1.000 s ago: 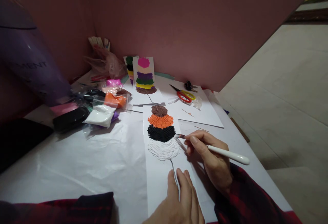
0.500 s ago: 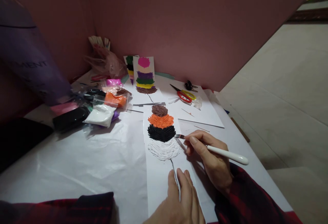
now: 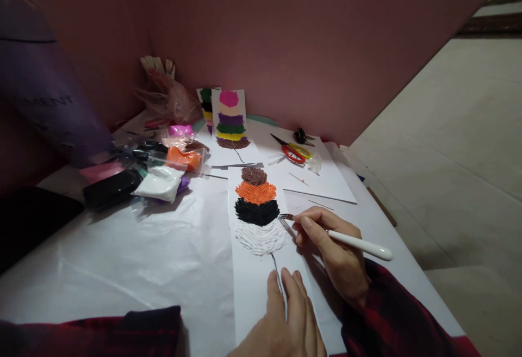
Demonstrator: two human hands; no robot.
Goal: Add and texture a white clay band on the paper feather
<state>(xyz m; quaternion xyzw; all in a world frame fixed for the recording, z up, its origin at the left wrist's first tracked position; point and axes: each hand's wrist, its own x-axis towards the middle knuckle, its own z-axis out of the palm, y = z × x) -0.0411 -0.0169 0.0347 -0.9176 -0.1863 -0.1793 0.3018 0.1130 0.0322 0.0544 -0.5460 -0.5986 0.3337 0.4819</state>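
Observation:
My left hand (image 3: 285, 319) lies with its fingers apart on the lower part of a white card (image 3: 248, 286), over a thin dark drawn stem. My right hand (image 3: 332, 248) is closed round a fork (image 3: 359, 244) with a white handle. Its tines touch or hover at the right edge of the black clay band (image 3: 256, 213); contact is hard to tell. Above that band are an orange band (image 3: 256, 192) and a brown top (image 3: 254, 176). Below it sits a ridged white clay band (image 3: 261, 238).
Bags of coloured clay (image 3: 161, 183) lie at the left. Red and yellow scissors (image 3: 293, 152) and keys (image 3: 302, 136) rest at the back right. A finished-looking striped card (image 3: 231, 120) leans against the wall.
The fork and my right hand have shifted very slightly. My left hand keeps its place on the card.

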